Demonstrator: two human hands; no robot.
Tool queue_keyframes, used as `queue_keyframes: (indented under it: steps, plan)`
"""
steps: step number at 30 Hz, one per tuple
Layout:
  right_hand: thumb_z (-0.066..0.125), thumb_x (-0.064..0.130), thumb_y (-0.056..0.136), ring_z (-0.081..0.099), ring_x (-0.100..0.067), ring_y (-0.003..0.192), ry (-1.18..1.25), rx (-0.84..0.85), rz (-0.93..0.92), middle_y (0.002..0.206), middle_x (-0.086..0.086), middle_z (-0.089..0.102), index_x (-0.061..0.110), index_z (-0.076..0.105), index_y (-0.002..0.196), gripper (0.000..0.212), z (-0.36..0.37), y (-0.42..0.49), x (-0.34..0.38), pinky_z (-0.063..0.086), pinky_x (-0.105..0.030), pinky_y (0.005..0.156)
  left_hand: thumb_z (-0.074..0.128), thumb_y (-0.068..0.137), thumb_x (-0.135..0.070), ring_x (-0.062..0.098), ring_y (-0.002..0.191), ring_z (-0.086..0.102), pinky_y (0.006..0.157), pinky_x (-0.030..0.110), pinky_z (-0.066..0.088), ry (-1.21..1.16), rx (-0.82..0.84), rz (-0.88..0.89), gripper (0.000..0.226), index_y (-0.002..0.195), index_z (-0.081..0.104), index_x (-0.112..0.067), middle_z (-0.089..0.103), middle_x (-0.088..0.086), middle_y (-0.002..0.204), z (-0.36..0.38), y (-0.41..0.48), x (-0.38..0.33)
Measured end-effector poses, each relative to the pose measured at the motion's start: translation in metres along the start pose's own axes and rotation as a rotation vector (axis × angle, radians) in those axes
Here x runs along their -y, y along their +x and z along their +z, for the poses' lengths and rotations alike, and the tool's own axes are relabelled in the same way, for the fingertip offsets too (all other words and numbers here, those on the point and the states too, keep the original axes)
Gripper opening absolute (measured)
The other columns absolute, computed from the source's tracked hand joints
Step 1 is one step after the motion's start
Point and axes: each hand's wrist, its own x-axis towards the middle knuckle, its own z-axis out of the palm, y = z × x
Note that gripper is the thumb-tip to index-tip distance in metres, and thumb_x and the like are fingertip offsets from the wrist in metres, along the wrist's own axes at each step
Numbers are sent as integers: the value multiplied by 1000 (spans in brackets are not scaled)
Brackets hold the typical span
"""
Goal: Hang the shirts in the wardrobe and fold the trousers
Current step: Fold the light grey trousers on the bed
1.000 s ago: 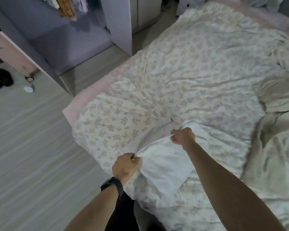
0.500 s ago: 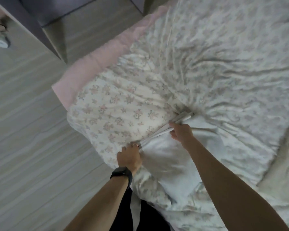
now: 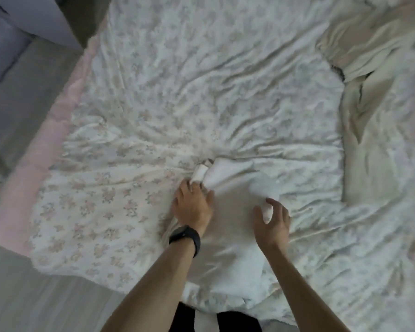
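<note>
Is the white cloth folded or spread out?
Neither: the cloth lies bunched on the bed, left hand and right hand holding rolled ends.

Motion blur hides the white garment's [image 3: 228,174] shape.

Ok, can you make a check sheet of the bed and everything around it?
Surface: floral duvet, wrinkled.
Job's things: white garment, bunched up on the duvet.
Clutter: beige blanket, crumpled on the right.
Grippers: left hand touches the garment's bunched end, grip unclear; right hand curls round a fold of it.
Cables: nothing seen.
Surroundings: floor on the left; wardrobe at top left.
</note>
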Motion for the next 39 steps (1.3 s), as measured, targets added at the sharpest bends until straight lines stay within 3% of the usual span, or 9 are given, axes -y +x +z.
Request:
queue_keyframes:
  steps: [6, 11, 13, 15, 18, 24, 33, 36, 39]
  plan:
    - [47, 67, 93, -2, -24, 156, -236, 118, -167, 170, -1, 0, 47, 12, 158, 76, 21, -6, -19, 8, -45, 124, 51, 104, -37, 26, 92, 61, 74, 31, 43, -474, -22, -114, 26, 109, 62, -14, 63, 1, 99, -24, 16, 18]
    - [32, 79, 92, -30, -22, 150, -400, 299, -133, 161, 12, -34, 59, -7, 152, 74, 37, -7, -30, -6, -57, 123, 39, 108, -34, 32, 85, 62, 68, 40, 49, -276, -8, -82, 18, 107, 48, -18, 62, 0, 87, -21, 25, 29]
    - [31, 77, 93, -32, -23, 149, -398, 294, -140, 162, 10, -34, 59, -7, 153, 73, 42, -1, -29, -4, -59, 123, 40, 106, -24, 34, 98, 62, 77, 44, 50, -167, -183, 117, 15, 117, 49, -18, 67, 4, 105, -13, 22, 19]
    - [35, 73, 95, -29, -25, 151, -375, 233, -184, 165, 7, -28, 54, -2, 155, 73, 44, -1, -28, -5, -61, 122, 47, 103, -24, 38, 134, 48, 109, 54, 39, 89, -347, 452, 40, 142, 47, -14, 50, 17, 146, 6, 10, 14]
    - [40, 72, 95, -21, -28, 154, -395, 166, -255, 168, 3, -18, 46, 5, 159, 78, 46, -15, -39, -6, -62, 119, 50, 100, -46, 35, 155, 12, 122, 62, 8, 418, -235, 770, 62, 157, 34, -31, 19, 8, 168, 33, -5, 28]
    - [36, 80, 91, -21, -28, 153, -488, 244, -216, 167, 11, -18, 50, 3, 158, 80, 59, -13, -79, 7, -67, 120, 40, 99, -67, 36, 156, 1, 119, 66, 13, 554, -159, 741, 67, 158, 19, -45, 8, 1, 170, 58, 31, 61]
    - [27, 82, 91, -30, -24, 150, -468, 293, -183, 164, 14, -28, 54, -9, 155, 78, 66, -2, -85, 1, -60, 123, 31, 98, -73, 35, 156, 0, 120, 67, 8, 596, -119, 691, 71, 160, 11, -45, 4, 1, 170, 75, 35, 57]
    - [33, 84, 88, -20, -24, 154, -358, 266, -65, 165, 12, -26, 55, -11, 153, 84, 54, -18, -70, 2, -54, 125, 54, 100, -50, 33, 153, 20, 121, 58, 21, 240, -184, 666, 65, 157, 35, -26, 19, 11, 166, 59, 20, 53]
    - [51, 83, 81, 20, -32, 151, -117, 206, 220, 168, 1, 5, 58, -3, 152, 92, 35, -40, -60, 30, -53, 116, 59, 101, -22, 17, 128, 49, 103, 29, 49, -300, -209, 246, 48, 146, 45, -14, 35, 10, 151, 31, -10, 50]
